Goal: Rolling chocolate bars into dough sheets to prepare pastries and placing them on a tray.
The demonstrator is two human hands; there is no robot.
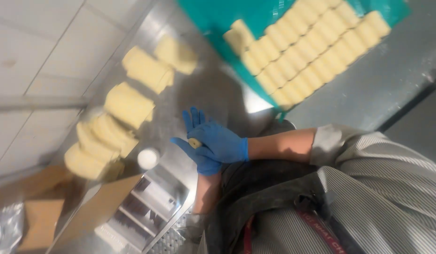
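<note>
My two hands in blue gloves meet over the steel table (213, 89). A small pale dough piece (195, 142) is pressed between them. My right hand (222, 141) lies on top with its fingers stretched out. My left hand (206, 163) comes up from below and cups the piece. On the teal tray (204, 19) beyond the hands, several short dough rolls (302, 47) lie in close rows. Larger pale dough logs (131, 103) lie on the steel table to the left of my hands.
A small white round thing (148, 158) sits near the table edge, beside the logs. Brown cardboard boxes (39, 221) stand at the lower left, with a wire shelf (147, 202) below the table. White tiles (34, 56) fill the left side.
</note>
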